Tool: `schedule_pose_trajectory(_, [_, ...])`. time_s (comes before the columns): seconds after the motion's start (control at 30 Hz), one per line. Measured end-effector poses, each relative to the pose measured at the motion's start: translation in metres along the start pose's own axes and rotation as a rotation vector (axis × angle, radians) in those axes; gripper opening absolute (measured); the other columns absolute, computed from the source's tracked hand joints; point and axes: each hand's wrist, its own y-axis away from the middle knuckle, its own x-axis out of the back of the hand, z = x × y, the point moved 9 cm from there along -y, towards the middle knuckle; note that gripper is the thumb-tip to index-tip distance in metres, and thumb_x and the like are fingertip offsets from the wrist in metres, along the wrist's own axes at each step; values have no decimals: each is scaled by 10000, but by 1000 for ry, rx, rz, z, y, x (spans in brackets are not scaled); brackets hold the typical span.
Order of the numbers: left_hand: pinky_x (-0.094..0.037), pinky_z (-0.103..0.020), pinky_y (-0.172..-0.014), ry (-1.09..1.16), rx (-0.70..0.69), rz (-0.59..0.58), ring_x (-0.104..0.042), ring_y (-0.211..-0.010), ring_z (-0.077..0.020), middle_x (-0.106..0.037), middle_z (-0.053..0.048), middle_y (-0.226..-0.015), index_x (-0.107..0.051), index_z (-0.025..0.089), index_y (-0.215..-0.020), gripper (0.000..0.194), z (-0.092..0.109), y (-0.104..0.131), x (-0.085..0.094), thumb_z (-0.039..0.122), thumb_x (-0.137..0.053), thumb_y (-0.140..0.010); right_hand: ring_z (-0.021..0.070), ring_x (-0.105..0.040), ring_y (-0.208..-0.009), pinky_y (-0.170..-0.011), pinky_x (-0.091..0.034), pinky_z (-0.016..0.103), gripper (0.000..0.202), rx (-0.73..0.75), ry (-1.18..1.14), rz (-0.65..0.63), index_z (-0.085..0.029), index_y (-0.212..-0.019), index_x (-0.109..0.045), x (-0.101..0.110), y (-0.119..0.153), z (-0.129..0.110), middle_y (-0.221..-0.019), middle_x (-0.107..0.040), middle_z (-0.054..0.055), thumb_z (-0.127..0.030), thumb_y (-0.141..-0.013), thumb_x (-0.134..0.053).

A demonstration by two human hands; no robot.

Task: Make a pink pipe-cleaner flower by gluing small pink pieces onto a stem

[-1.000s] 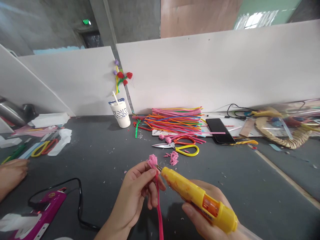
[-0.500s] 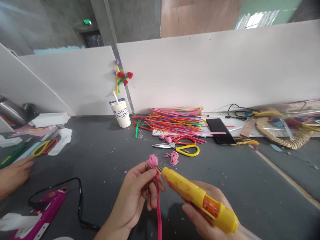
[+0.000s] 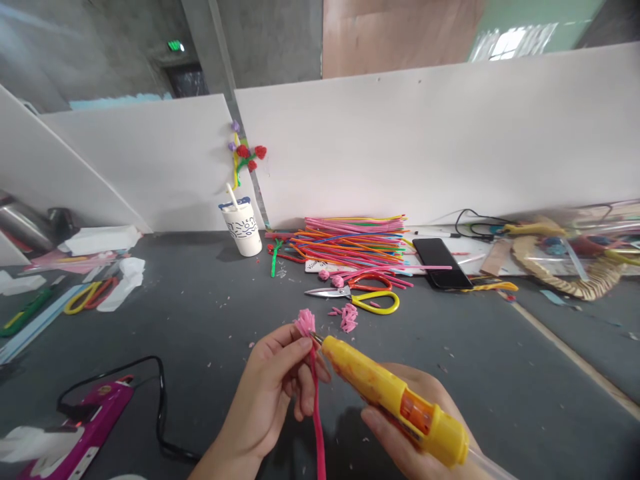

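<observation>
Between the thumb and fingers of my left hand (image 3: pixel 277 380) is a pink flower (image 3: pixel 305 323) made of short fuzzy pieces. A dark pink pipe cleaner stem (image 3: pixel 317 417) hangs down from it past my fingers. My right hand (image 3: pixel 407 427) is wrapped round a yellow hot glue gun (image 3: pixel 390 393), its metal nozzle pointing left at the flower's base. Nozzle and flower look to be touching or nearly so. Just beyond lie a small heap of cut pink pieces (image 3: pixel 349 318) and scissors (image 3: pixel 360 297) with one red and one yellow handle.
Many coloured pipe cleaners (image 3: pixel 350 243) are piled by the white partition (image 3: pixel 400 147), with a black phone (image 3: pixel 440 263) to their right. A patterned cup (image 3: pixel 243 230) with a straw stands at the back left. At the front left lie a purple power strip (image 3: pixel 105 413) and black cable (image 3: pixel 161 387).
Another person's hand at the left edge has gone out of view. The glue gun has shifted very slightly left; my left hand holds the flower as before.
</observation>
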Motion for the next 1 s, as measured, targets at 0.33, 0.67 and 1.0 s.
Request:
schedule_pose_trajectory(0.33, [-413, -172, -347, -381, -283, 164, -543, -356, -95, -657, 2, -543, -636, 172, -705, 214, 27, 2, 15, 359, -680, -798, 129, -464, -415, -425, -343, 238, 294, -108, -22, -37, -239, -595, -497, -6, 8, 20, -522, -510, -27, -283, -882, -450])
schedule_pose_trajectory(0.67, [-233, -118, -331, -165, -140, 20, -369, -303, 0, -655, -6, -555, -630, 139, -692, 189, 25, -9, 20, 256, -618, -840, 234, -583, -800, -683, -414, 321, 138, -250, 291, -507, -168, -794, -622, -79, 18, 54, -847, -640, 64, -290, -743, -661])
schedule_pose_trajectory(1.0, [-214, -127, -329, -117, -58, -31, -361, -316, -10, -641, -4, -544, -615, 136, -689, 176, 5, -11, 11, 266, -642, -805, 189, -611, -904, -780, -446, 290, 106, -169, 357, -482, -168, -951, -656, -61, -14, 63, -954, -665, 58, -230, -868, -636])
